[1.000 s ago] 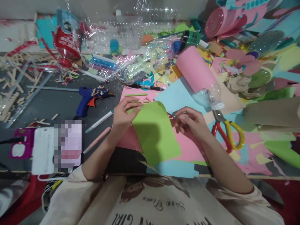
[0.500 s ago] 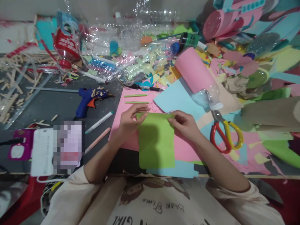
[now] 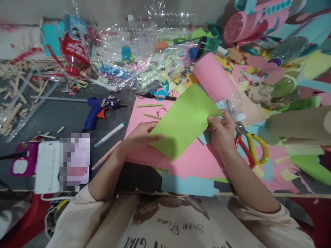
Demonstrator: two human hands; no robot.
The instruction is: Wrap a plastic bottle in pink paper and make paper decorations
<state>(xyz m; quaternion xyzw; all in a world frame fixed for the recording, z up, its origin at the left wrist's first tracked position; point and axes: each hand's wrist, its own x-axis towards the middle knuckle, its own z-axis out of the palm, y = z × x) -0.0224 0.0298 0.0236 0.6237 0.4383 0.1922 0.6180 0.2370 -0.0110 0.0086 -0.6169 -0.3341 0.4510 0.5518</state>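
Observation:
A sheet of green paper is held up at a slant between my two hands, above a larger pink sheet. My right hand pinches its right corner between thumb and fingers. At the lower left edge, my left hand grips the paper, its thumb in front and its fingers partly hidden behind. Two thin green strips lie on the pink sheet just beyond my left hand. A blue sheet lies at the table's near edge.
To the left lie a blue glue gun, markers and a phone. Scissors with red and yellow handles and a pink-wrapped bottle are at the right. Paper scraps and clear plastic wrap crowd the back.
The green paper has been lifted and turned from upright to a slant, up and to the right. My right hand has moved right with its corner; my left hand has shifted slightly down.

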